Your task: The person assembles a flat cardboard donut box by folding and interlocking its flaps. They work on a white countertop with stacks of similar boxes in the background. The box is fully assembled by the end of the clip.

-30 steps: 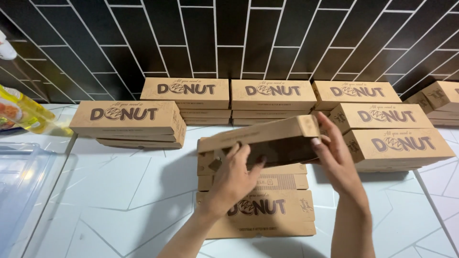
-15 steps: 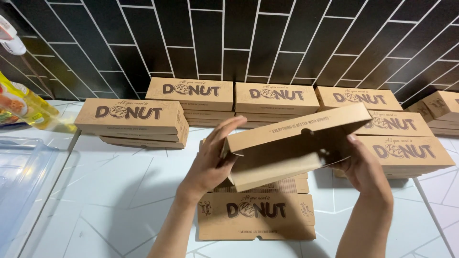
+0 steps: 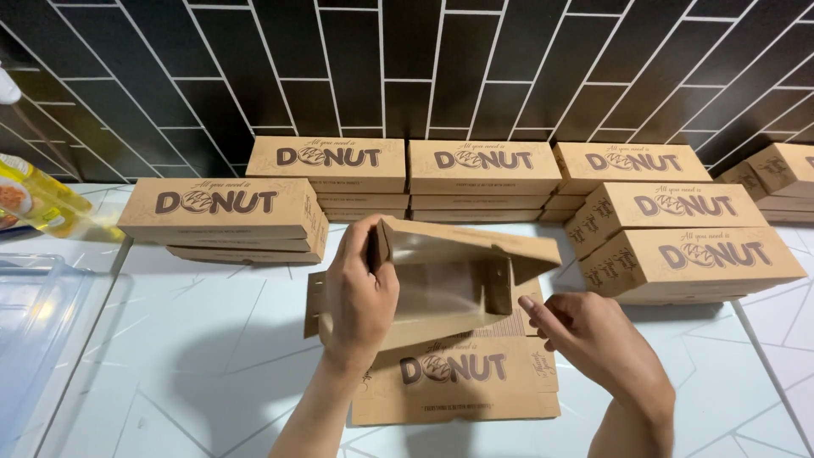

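— Above the white tiled counter (image 3: pixel 170 339), what could be expected to go wrong with the half-folded cardboard box (image 3: pixel 441 284)?

— A collapse could be feared. The box is gripped at one end only, so the unsupported far end may sag or twist, and the loose lid flap (image 3: pixel 475 242) may be creased off its score line. The upright side tab (image 3: pixel 498 284) could also be bent the wrong way if it is pushed before the walls are squared.

— And the flat box blanks (image 3: pixel 458 386) lying underneath?

— They could be nudged across the smooth tile if the box is pressed down on them; nothing is seen to hold them in place.

— How is the left hand (image 3: pixel 360 297) placed?

— It is closed around the left end wall of the box, thumb inside and fingers wrapped over the outside, so that the box is held tilted just above the blanks.

— Is anything held by the right hand (image 3: pixel 593 339)?

— Nothing can be seen in it. It is half open, fingers loosely curled, the fingertips (image 3: pixel 530 307) just beside the right end of the box; whether the cardboard is actually touched cannot be told.

— What lies around?

— Finished donut boxes are stacked along the black tiled wall (image 3: pixel 424 59): one stack (image 3: pixel 225 216) at the left, two (image 3: pixel 407 174) at the back, more (image 3: pixel 678 237) at the right. A yellow bottle (image 3: pixel 42 203) and a clear plastic tub (image 3: pixel 34 322) are set well apart at the far left.
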